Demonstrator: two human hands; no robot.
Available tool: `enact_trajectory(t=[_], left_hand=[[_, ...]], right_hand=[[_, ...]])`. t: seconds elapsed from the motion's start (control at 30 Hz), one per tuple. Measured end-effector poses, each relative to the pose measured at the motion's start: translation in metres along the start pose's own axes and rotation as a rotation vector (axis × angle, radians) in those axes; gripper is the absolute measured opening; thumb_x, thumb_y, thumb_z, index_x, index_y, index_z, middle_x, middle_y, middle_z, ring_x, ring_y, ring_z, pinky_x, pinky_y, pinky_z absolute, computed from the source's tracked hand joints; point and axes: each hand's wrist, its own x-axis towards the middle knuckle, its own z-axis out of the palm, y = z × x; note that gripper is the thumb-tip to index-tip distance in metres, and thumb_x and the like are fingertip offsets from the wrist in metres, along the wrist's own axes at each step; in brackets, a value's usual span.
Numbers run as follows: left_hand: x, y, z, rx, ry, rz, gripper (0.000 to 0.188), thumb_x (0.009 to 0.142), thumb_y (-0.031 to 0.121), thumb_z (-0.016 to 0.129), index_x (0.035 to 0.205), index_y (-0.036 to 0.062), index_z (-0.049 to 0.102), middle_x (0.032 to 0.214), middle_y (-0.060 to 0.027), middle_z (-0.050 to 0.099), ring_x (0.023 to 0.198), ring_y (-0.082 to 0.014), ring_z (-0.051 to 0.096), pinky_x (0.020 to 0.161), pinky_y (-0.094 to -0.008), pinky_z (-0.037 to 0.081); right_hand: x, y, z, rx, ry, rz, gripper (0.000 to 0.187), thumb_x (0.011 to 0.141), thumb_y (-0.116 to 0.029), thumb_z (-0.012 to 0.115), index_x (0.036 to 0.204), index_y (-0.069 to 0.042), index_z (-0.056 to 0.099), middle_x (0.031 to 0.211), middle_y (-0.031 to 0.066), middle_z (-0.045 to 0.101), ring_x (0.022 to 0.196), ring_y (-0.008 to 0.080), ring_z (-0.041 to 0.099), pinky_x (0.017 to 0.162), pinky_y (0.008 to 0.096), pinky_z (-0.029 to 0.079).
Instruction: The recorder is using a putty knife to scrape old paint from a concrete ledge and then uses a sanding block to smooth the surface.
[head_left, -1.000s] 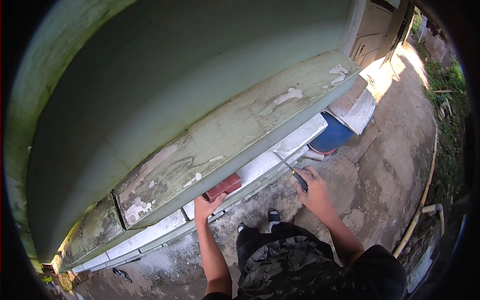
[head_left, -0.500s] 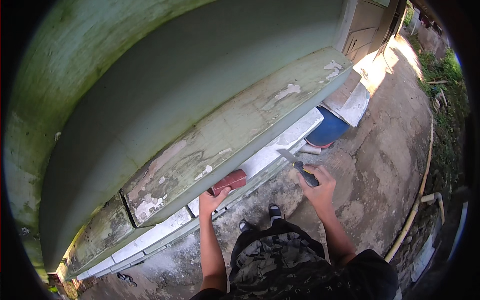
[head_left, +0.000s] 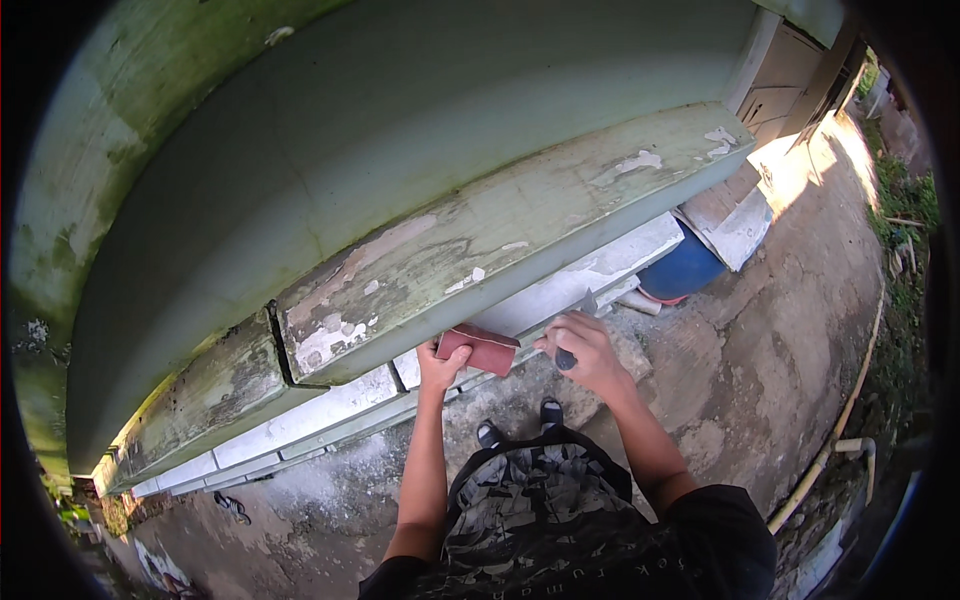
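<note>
My left hand (head_left: 438, 368) is closed around the near end of a folded or rolled piece of reddish-brown sandpaper (head_left: 488, 353), thumb on top. Whether anything is inside the sandpaper cannot be seen. Just right of it, my right hand (head_left: 590, 350) grips a scraper (head_left: 566, 359) by its dark handle. Its metal blade points up and away, partly hidden behind the fingers. Both hands are in front of the white lower ledge (head_left: 560, 290), below a green concrete ledge (head_left: 540, 210) with peeling paint.
A greenish wall (head_left: 400, 120) rises behind the ledges. To the right stand a blue rounded container (head_left: 685, 268) and a pale board (head_left: 738, 232). A pipe (head_left: 828, 450) runs along the right edge of the concrete floor (head_left: 730, 370). Sandals (head_left: 232, 508) lie at lower left.
My right hand has moved left, close to the sandpaper, and the scraper has turned so its handle end shows. My left hand keeps the sandpaper. The whole view has shifted slightly.
</note>
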Motion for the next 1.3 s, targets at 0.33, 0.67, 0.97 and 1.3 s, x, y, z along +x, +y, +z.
enact_trajectory(t=[0.33, 0.67, 0.97, 1.3], left_hand=[[0.002, -0.011, 0.015, -0.084, 0.543, 0.126, 0.046, 0.086, 0.019, 0.081, 0.119, 0.0001, 0.056, 0.110, -0.0125, 0.064, 0.103, -0.0201, 0.062, 0.091, -0.0368, 0.052], [0.002, 0.003, 0.018, 0.073, 0.563, 0.114, 0.028, 0.088, 0.011, 0.075, 0.109, -0.0024, 0.063, 0.108, -0.0098, 0.066, 0.100, -0.0186, 0.061, 0.091, -0.0352, 0.050], [-0.001, 0.000, 0.014, 0.090, 0.591, 0.052, 0.029, 0.088, 0.012, 0.075, 0.110, -0.0037, 0.064, 0.112, -0.0108, 0.065, 0.103, -0.0204, 0.061, 0.095, -0.0374, 0.048], [-0.003, -0.009, 0.013, 0.010, 0.611, 0.039, 0.039, 0.090, 0.008, 0.074, 0.122, -0.0022, 0.053, 0.118, -0.0115, 0.062, 0.107, -0.0211, 0.061, 0.097, -0.0373, 0.049]], right_hand=[[0.031, 0.007, 0.056, 0.222, -0.126, -0.193, 0.029, 0.075, -0.004, 0.072, 0.061, -0.007, 0.047, 0.057, 0.0070, 0.054, 0.048, 0.0260, 0.056, 0.046, 0.0365, 0.043], [0.041, 0.004, 0.062, 0.229, -0.203, -0.210, 0.028, 0.076, -0.003, 0.070, 0.062, -0.007, 0.046, 0.053, 0.0091, 0.050, 0.045, 0.0311, 0.054, 0.043, 0.0398, 0.042], [0.033, 0.009, 0.062, 0.282, -0.325, -0.273, 0.027, 0.059, -0.013, 0.078, 0.072, -0.009, 0.055, 0.068, 0.0034, 0.065, 0.058, 0.0261, 0.065, 0.053, 0.0389, 0.050], [0.022, 0.023, 0.062, 0.199, -0.286, -0.197, 0.025, 0.058, -0.014, 0.076, 0.075, -0.011, 0.057, 0.070, 0.0008, 0.066, 0.064, 0.0241, 0.068, 0.057, 0.0361, 0.051]])
